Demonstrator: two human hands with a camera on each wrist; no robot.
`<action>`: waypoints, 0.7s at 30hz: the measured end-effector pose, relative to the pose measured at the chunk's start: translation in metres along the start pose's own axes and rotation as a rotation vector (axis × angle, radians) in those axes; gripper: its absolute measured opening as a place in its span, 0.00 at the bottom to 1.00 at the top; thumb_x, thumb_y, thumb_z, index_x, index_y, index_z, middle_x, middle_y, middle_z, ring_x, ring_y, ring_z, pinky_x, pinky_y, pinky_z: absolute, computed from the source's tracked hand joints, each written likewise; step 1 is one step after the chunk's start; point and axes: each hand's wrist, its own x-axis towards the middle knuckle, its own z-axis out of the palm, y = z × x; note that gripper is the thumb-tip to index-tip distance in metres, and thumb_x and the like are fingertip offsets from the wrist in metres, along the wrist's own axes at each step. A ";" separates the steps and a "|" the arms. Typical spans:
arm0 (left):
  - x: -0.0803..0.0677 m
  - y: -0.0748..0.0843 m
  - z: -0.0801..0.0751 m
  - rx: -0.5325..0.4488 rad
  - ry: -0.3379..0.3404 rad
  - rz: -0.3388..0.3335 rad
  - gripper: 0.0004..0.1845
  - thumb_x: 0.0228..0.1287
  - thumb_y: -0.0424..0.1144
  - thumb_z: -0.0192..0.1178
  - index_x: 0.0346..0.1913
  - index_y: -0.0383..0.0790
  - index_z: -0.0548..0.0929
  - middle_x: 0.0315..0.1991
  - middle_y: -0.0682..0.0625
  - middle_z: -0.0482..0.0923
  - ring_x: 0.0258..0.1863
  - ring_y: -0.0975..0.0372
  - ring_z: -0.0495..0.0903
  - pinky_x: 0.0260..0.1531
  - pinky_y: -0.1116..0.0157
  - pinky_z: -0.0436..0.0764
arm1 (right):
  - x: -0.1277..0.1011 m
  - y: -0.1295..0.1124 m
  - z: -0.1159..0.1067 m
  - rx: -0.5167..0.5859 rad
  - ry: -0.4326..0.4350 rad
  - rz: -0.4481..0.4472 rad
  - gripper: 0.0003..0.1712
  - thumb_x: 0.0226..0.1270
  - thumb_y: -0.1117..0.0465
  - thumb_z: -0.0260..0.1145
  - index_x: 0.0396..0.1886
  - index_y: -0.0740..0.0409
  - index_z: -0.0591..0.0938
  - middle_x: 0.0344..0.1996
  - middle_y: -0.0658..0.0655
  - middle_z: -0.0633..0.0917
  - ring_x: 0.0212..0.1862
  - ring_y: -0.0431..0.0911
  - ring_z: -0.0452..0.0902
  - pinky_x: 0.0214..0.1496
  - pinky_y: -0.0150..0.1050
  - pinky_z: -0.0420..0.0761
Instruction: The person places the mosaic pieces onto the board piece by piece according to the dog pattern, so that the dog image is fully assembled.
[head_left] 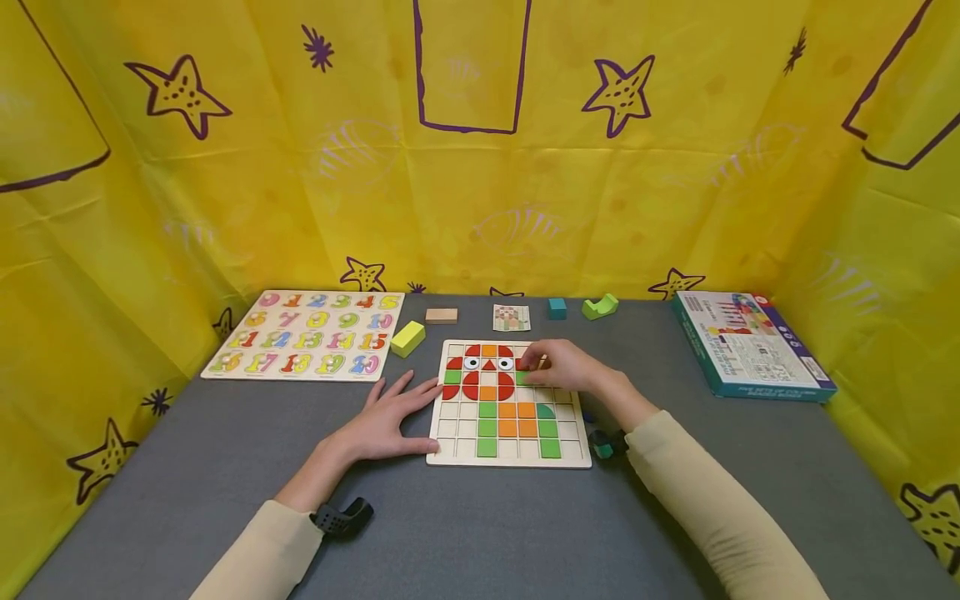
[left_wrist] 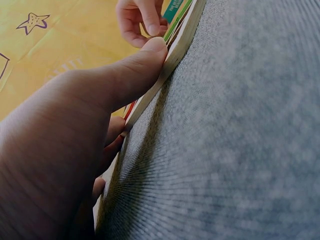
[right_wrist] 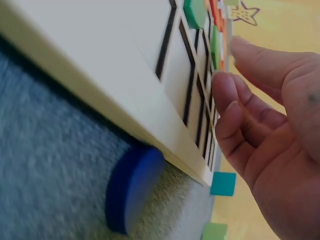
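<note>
A pale wooden grid board lies on the dark table, partly filled with red, orange, green and eye tiles. My left hand rests at its left edge with fingers spread; the thumb touches the rim. Over the upper right of the grid is my right hand, its fingers bent. Its fingertips are by a red tile and a green square. In the right wrist view, a gap shows between thumb and index finger, and I see no piece there. The bent fingers hide some cells.
Behind the board lie a picture card, a wooden block, a yellow-green block, a teal cube and a green curved block. A number puzzle lies left, a box right. A blue piece sits beside the board.
</note>
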 end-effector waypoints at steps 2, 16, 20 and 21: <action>0.000 0.000 0.000 0.002 -0.001 0.001 0.51 0.57 0.72 0.63 0.79 0.51 0.62 0.79 0.54 0.56 0.79 0.44 0.41 0.67 0.33 0.32 | -0.003 0.000 -0.003 0.009 0.003 0.002 0.10 0.68 0.60 0.72 0.47 0.56 0.85 0.38 0.51 0.82 0.42 0.48 0.75 0.45 0.41 0.78; 0.001 -0.002 0.001 0.002 0.004 0.014 0.51 0.57 0.72 0.63 0.79 0.51 0.62 0.79 0.53 0.56 0.79 0.43 0.42 0.66 0.32 0.33 | -0.047 0.017 -0.032 0.015 0.071 -0.007 0.16 0.68 0.62 0.71 0.52 0.63 0.82 0.38 0.53 0.82 0.38 0.48 0.76 0.41 0.42 0.80; 0.000 0.000 0.000 -0.003 0.005 0.013 0.51 0.57 0.71 0.64 0.79 0.50 0.63 0.79 0.53 0.56 0.79 0.43 0.41 0.67 0.33 0.32 | -0.064 0.025 -0.039 0.008 0.087 0.030 0.17 0.68 0.61 0.72 0.54 0.62 0.82 0.42 0.54 0.83 0.41 0.49 0.77 0.46 0.44 0.80; 0.000 0.000 0.000 -0.004 0.005 0.012 0.51 0.57 0.71 0.64 0.79 0.50 0.63 0.79 0.53 0.56 0.79 0.43 0.41 0.67 0.33 0.32 | -0.069 0.028 -0.040 0.009 0.092 0.042 0.17 0.68 0.61 0.72 0.54 0.62 0.82 0.43 0.54 0.84 0.42 0.49 0.77 0.48 0.45 0.80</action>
